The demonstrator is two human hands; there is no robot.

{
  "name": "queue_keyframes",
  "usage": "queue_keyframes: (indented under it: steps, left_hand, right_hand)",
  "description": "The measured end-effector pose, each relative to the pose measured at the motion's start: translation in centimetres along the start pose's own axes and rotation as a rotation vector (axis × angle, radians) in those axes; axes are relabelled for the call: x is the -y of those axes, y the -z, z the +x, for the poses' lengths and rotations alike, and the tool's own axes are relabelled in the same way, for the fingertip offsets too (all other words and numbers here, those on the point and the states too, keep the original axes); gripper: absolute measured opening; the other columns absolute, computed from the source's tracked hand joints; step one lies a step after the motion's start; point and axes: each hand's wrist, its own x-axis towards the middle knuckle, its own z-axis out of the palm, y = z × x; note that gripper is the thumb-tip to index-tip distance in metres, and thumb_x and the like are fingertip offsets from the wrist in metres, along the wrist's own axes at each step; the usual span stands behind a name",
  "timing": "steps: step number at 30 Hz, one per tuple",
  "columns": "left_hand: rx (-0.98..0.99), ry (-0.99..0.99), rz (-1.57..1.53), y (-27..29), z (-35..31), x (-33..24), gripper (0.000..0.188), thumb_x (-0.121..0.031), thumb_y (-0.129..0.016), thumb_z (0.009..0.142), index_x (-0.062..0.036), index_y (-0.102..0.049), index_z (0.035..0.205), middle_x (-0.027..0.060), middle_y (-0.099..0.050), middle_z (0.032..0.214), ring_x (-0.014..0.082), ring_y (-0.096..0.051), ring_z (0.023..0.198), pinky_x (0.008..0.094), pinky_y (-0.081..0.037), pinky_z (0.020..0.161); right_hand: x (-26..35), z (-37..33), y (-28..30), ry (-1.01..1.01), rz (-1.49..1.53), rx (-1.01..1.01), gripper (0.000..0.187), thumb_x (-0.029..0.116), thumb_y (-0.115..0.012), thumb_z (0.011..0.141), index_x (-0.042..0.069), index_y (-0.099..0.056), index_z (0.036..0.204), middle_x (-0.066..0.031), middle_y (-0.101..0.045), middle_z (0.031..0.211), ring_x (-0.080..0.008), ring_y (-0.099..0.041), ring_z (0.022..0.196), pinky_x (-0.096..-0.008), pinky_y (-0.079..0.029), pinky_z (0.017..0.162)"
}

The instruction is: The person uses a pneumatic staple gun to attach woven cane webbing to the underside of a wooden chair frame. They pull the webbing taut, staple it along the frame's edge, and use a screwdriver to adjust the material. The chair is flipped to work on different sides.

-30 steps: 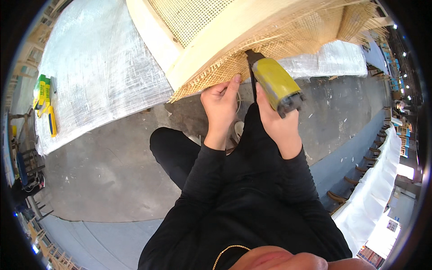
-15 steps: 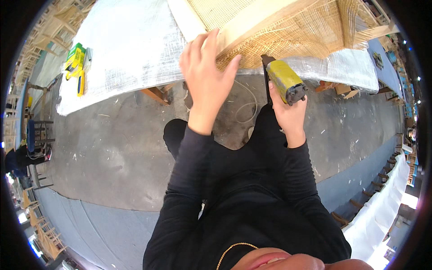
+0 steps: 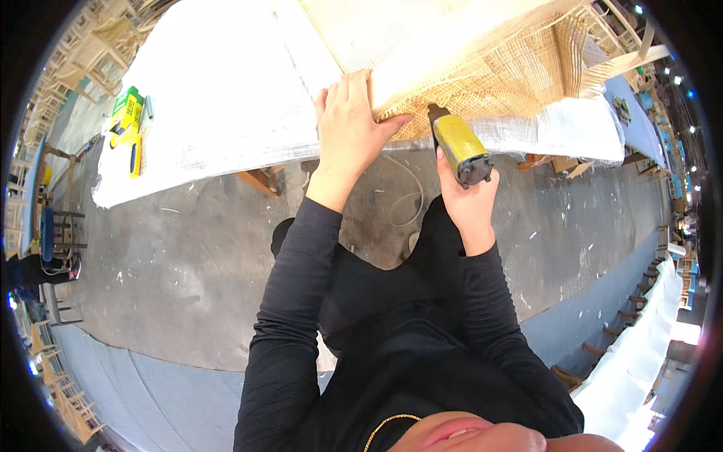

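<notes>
From afar, my left hand (image 3: 351, 134) grips a corner of the frame (image 3: 452, 56), fingers above, thumb across the cane (image 3: 503, 81), apparently steadying both | My right hand (image 3: 468, 202) wraps the gun (image 3: 460, 143), presumably for control, nose just right of that thumb | Cane spreads rightward from left fingers

A pale wooden frame (image 3: 452, 68) bordering a flat panel of fine cane mesh (image 3: 369, 32) lay at the top of the view, its near rail slanting up to the right. Along that rail spread a loose, straw-coloured sheet of woven cane webbing (image 3: 504, 84), rippled, bunched and fraying at the right. A yellow, cylindrical handheld tool (image 3: 459, 142) with black ends was held tilted, its dark nose at the webbing's lower edge; contact could not be made out.
</notes>
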Motion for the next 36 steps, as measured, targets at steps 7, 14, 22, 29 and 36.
queue_keyframes:
  steps: [7, 14, 22, 29, 36]
  left_hand:
    - [-0.043, 0.000, -0.042, -0.3, -0.3, 0.4, 0.085, -0.045, -0.094, 0.069, 0.0016, -0.057, 0.131, 0.0148, -0.065, 0.120, 0.0321, -0.061, 0.116, 0.0479, -0.035, 0.108]
    - [-0.090, -0.015, -0.088, -0.6, -0.7, 0.4, 0.079, -0.038, -0.095, 0.067, -0.0041, -0.058, 0.127, 0.0132, -0.066, 0.117, 0.0311, -0.062, 0.112, 0.0496, -0.035, 0.106]
    - [-0.059, 0.008, -0.074, -0.4, -0.6, 0.6, 0.080, -0.043, -0.094, 0.069, -0.0009, -0.059, 0.128, 0.0143, -0.066, 0.120, 0.0321, -0.062, 0.115, 0.0497, -0.035, 0.107]
    - [-0.089, 0.023, -0.084, -0.4, -0.6, 0.3, 0.081, -0.045, -0.093, 0.071, -0.0004, -0.059, 0.130, 0.0135, -0.066, 0.121, 0.0323, -0.062, 0.115, 0.0509, -0.035, 0.108]
    - [-0.069, 0.037, -0.104, -0.4, -0.7, 0.7, 0.079, -0.045, -0.093, 0.070, -0.0015, -0.060, 0.128, 0.0128, -0.066, 0.120, 0.0318, -0.063, 0.114, 0.0526, -0.035, 0.107]
  right_hand:
    - [0.1, 0.2, -0.6, 0.018, -0.018, 0.019, 0.016, 0.004, -0.077, 0.087, -0.004, -0.073, 0.100, -0.0159, -0.076, 0.081, -0.0268, -0.076, 0.072, -0.0329, -0.054, 0.065]
    - [0.0, 0.1, -1.1, 0.033, -0.046, 0.019, 0.020, 0.004, -0.076, 0.088, -0.004, -0.072, 0.106, -0.0166, -0.076, 0.087, -0.0277, -0.076, 0.077, -0.0352, -0.055, 0.070]
    - [0.2, 0.5, -1.5, 0.015, -0.080, 0.027, 0.018, 0.008, -0.075, 0.091, -0.003, -0.073, 0.105, -0.0151, -0.078, 0.091, -0.0257, -0.077, 0.083, -0.0344, -0.057, 0.075]
    - [0.7, 0.0, -1.9, -0.001, 0.023, -0.013, 0.023, 0.005, -0.075, 0.090, -0.004, -0.073, 0.111, -0.0152, -0.079, 0.095, -0.0206, -0.077, 0.087, -0.0329, -0.057, 0.078]
    - [1.3, -0.2, -2.0, -0.034, -0.014, 0.005, 0.021, 0.004, -0.074, 0.091, -0.004, -0.073, 0.110, -0.0145, -0.079, 0.098, -0.0220, -0.077, 0.089, -0.0333, -0.057, 0.080]
